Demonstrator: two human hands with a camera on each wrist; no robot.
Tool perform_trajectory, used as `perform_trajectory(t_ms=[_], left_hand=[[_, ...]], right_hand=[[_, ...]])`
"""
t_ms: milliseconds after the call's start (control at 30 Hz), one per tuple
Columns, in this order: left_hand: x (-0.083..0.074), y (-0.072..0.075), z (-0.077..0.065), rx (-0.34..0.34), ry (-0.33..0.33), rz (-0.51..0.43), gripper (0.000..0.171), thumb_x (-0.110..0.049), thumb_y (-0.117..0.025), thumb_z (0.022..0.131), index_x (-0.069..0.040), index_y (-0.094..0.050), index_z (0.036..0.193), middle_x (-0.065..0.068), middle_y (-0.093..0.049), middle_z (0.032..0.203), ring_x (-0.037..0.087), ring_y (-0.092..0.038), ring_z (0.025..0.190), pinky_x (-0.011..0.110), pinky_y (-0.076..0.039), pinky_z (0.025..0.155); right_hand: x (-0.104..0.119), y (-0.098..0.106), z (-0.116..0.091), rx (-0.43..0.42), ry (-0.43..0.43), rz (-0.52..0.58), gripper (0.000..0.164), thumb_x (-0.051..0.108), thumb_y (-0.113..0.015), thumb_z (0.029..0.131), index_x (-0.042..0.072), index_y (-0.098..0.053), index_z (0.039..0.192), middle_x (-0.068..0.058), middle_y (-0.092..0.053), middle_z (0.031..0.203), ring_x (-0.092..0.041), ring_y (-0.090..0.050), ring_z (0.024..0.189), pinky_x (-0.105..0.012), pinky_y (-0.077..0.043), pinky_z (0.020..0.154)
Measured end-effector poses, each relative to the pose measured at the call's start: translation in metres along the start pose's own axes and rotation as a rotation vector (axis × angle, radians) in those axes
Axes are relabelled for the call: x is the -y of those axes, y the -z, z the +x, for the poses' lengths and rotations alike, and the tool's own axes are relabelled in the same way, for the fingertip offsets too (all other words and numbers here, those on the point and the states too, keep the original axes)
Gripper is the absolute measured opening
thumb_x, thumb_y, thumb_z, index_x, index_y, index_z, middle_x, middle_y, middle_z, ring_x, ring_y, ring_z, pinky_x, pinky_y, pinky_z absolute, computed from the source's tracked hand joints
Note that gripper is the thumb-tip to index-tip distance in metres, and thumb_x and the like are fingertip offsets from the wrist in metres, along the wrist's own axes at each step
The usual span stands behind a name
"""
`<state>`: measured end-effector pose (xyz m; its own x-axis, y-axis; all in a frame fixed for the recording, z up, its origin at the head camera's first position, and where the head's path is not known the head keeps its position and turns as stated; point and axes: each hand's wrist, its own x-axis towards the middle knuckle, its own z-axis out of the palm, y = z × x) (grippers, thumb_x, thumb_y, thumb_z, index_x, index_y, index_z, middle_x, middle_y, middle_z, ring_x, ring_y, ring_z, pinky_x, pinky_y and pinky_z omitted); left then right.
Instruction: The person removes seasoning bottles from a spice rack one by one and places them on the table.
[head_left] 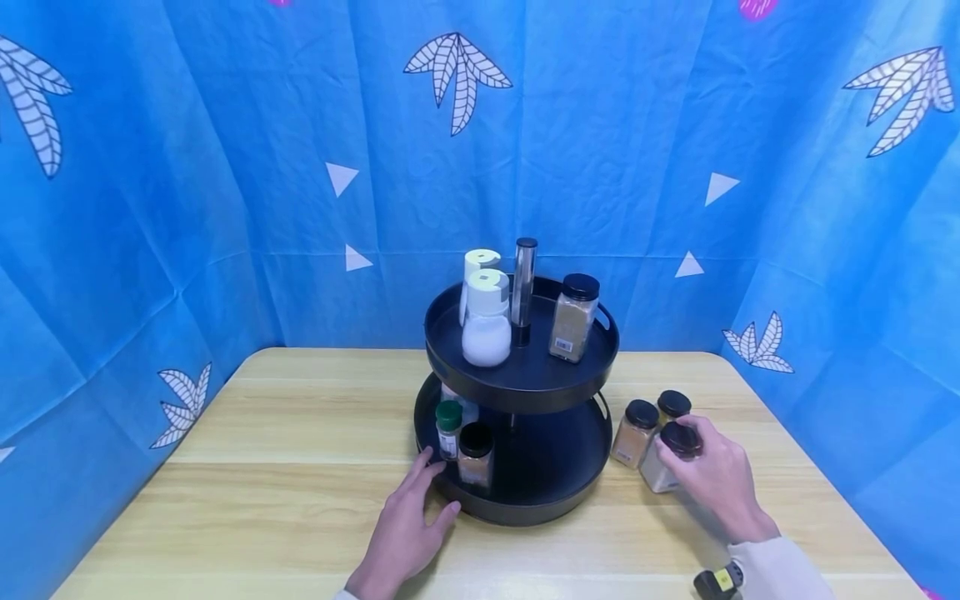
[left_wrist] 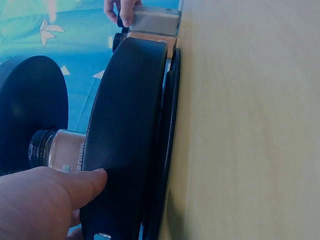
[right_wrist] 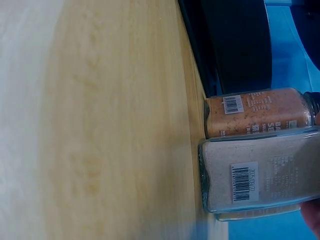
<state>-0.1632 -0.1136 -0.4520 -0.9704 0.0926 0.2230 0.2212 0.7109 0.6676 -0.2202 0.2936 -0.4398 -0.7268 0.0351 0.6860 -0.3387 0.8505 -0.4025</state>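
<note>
My right hand (head_left: 712,473) grips a square spice jar (head_left: 660,468) of pale powder by its black lid, thumb and fingers on opposite sides. That jar (right_wrist: 257,172) stands upright by the table surface, close beside a jar of orange-brown seasoning (right_wrist: 255,112). Behind it is another black-lidded jar (head_left: 672,406), partly hidden. Fingers spread, my left hand (head_left: 408,525) rests at the front left rim of a black two-tier turntable (head_left: 525,510). In the left wrist view, its thumb (left_wrist: 92,186) lies against the lower tier's outer wall (left_wrist: 125,125).
On the lower tier stand a green-capped bottle (head_left: 448,429), a black-lidded jar (head_left: 476,457) and a partly hidden container. The upper tier (head_left: 517,387) bears two white bottles (head_left: 486,333) and a tan spice jar (head_left: 573,321) around a metal post (head_left: 523,283). Blue curtains (head_left: 585,167) surround the wooden table (head_left: 300,433).
</note>
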Motion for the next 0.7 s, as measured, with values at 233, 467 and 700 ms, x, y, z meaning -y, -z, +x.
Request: perform_trajectory(t_ms=[233, 467, 700], left_hand=[[0.001, 0.000, 0.000, -0.006, -0.002, 0.001, 0.054, -0.024, -0.072, 0.088, -0.004, -0.053, 0.134, 0.014, -0.032, 0.154, 0.040, -0.039, 0.133, 0.055, -0.036, 0.104], [0.001, 0.000, 0.000, -0.010, -0.006, 0.005, 0.054, -0.024, -0.072, 0.088, -0.004, -0.053, 0.134, 0.015, -0.032, 0.154, 0.040, -0.040, 0.132, 0.054, -0.037, 0.104], [0.001, 0.000, 0.000, -0.007, 0.005, 0.007, 0.054, -0.024, -0.072, 0.088, -0.005, -0.053, 0.135, 0.014, -0.031, 0.154, 0.040, -0.039, 0.133, 0.055, -0.036, 0.104]], right_hand=[[0.001, 0.001, 0.000, 0.034, -0.019, -0.002, 0.043, 0.018, -0.082, 0.071, 0.001, -0.061, 0.105, -0.025, -0.068, 0.085, -0.035, -0.063, 0.064, -0.045, -0.050, 0.054], [0.006, 0.002, 0.000, 0.085, -0.068, -0.013, 0.044, 0.022, -0.080, 0.076, 0.001, -0.060, 0.109, -0.026, -0.068, 0.089, -0.032, -0.063, 0.068, -0.042, -0.049, 0.057], [0.012, 0.005, 0.000, 0.128, -0.097, -0.031, 0.046, 0.026, -0.078, 0.080, 0.001, -0.058, 0.113, -0.026, -0.067, 0.094, -0.031, -0.062, 0.069, -0.045, -0.049, 0.058]])
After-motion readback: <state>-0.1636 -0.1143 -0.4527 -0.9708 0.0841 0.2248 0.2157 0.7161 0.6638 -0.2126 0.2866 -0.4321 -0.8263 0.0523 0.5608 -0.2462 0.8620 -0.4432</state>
